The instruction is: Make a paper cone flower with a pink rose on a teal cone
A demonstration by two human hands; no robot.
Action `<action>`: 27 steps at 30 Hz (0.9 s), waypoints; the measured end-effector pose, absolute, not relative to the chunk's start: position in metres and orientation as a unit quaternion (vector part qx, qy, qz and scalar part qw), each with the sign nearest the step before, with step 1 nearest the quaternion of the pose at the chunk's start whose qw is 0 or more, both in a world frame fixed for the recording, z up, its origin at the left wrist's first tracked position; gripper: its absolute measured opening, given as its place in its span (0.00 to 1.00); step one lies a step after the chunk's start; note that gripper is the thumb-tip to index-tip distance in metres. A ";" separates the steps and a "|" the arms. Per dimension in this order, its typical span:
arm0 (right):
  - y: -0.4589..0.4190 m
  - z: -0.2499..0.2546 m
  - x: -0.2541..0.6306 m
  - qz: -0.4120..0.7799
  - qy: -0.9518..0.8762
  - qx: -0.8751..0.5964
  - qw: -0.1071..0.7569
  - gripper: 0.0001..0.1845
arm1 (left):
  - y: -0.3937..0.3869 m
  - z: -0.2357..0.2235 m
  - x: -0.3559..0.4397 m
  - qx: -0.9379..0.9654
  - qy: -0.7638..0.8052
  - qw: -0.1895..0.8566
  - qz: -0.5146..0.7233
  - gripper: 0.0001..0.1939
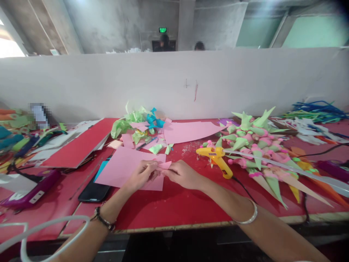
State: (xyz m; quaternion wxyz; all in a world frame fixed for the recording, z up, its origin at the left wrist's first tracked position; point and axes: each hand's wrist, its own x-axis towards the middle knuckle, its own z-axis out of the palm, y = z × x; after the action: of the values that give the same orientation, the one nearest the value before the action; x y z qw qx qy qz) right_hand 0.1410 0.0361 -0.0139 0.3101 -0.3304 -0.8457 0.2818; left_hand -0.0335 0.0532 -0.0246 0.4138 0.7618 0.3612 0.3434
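Between my two hands is a small piece of pink paper (pixel 165 165), folded or rolled to a point at its right end. My left hand (pixel 144 173) pinches its left side, and the fingers of my right hand (pixel 183 174) close on its right side. Both hands are just above a large pink paper sheet (pixel 120 169) on the red table (pixel 174 207). Right of my hands lies a yellow glue gun (pixel 216 159) with a long clear glue stick (pixel 261 159) in its back end. Beneath the pink sheet's left part is a black phone (pixel 94 190).
Many green and pink paper cones (pixel 256 145) are heaped at the right. Crumpled green paper scraps (pixel 122 125) and another pink sheet (pixel 191 131) lie at the back. A red board (pixel 81 142) and a purple power strip (pixel 34 189) are leftward. A white partition (pixel 163 83) stands behind.
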 end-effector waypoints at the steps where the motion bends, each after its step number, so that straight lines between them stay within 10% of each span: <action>1: 0.037 -0.015 0.141 0.269 -0.848 -0.334 0.311 0.12 | 0.054 -0.025 -0.034 0.762 0.369 0.408 0.341 0.22; 27: 0.041 -0.018 0.144 0.189 -0.856 -0.373 0.303 0.19 | 0.059 -0.028 -0.031 0.667 0.389 0.549 0.321 0.22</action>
State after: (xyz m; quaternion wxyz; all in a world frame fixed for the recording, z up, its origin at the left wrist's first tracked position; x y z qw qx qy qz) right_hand 0.1444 0.0410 -0.0178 0.3033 -0.3729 -0.8562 0.1892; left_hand -0.0307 0.0593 -0.0284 0.5486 0.6673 0.3886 0.3206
